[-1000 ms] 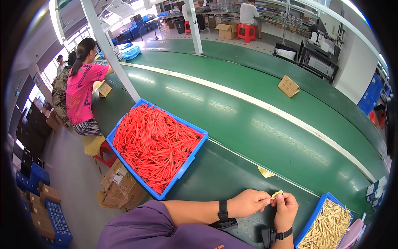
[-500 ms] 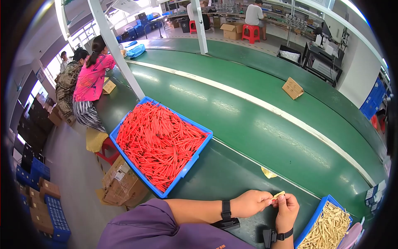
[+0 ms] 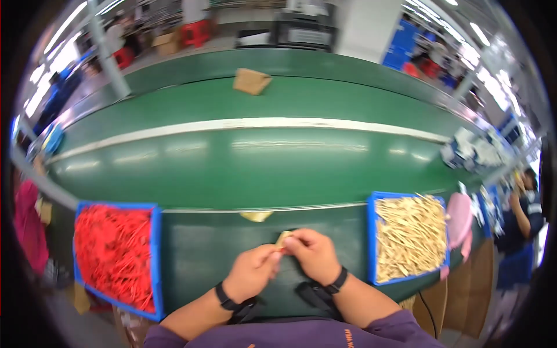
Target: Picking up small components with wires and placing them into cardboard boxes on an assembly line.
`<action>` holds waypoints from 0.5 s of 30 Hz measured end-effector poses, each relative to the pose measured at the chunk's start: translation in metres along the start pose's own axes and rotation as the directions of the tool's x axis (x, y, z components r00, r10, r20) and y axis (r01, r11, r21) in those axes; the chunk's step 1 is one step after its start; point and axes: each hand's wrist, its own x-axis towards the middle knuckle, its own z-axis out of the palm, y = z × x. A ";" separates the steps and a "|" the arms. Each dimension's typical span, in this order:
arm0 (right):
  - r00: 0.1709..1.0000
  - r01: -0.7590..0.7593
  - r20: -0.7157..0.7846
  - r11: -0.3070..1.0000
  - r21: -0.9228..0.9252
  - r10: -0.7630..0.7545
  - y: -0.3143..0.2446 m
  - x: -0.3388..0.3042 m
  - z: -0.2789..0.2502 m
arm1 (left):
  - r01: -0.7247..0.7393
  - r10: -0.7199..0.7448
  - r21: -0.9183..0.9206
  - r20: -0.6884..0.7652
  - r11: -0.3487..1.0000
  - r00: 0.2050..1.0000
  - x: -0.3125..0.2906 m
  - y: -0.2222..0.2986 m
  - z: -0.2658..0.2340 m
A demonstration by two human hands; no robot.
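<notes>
In front of my body, over the dark green work surface (image 3: 200, 255), my hands meet at the fingertips. Between them is a small yellowish-beige piece (image 3: 283, 238), its lower part hidden by the fingers. My left hand (image 3: 253, 270) is closed, pinching the piece's near end. From the right, my right hand (image 3: 316, 256) pinches it with thumb and fingers. A blue tray at the left holds a heap of thin red sticks (image 3: 113, 249) with dark bits among them. Slim beige pieces (image 3: 409, 238) of a similar colour fill the blue tray (image 3: 372, 243) at the right.
A yellow scrap (image 3: 257, 216) lies just beyond my hands by a pale seam. Farther off, a white strip (image 3: 272, 123) crosses the green surface, with a folded cardboard piece (image 3: 251, 81) behind it. Pink cloth (image 3: 460, 217) lies beside the right tray. People sit at both sides.
My view has swung to the right, so the red-stick tray now sits at the left and the beige tray shows whole. Both hands still pinch the small beige piece.
</notes>
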 end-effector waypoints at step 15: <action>0.997 -0.027 0.070 0.977 0.210 0.012 -0.005 -0.003 -0.004 | 0.055 -0.055 0.002 -0.005 0.998 0.998 -0.001 0.020 0.009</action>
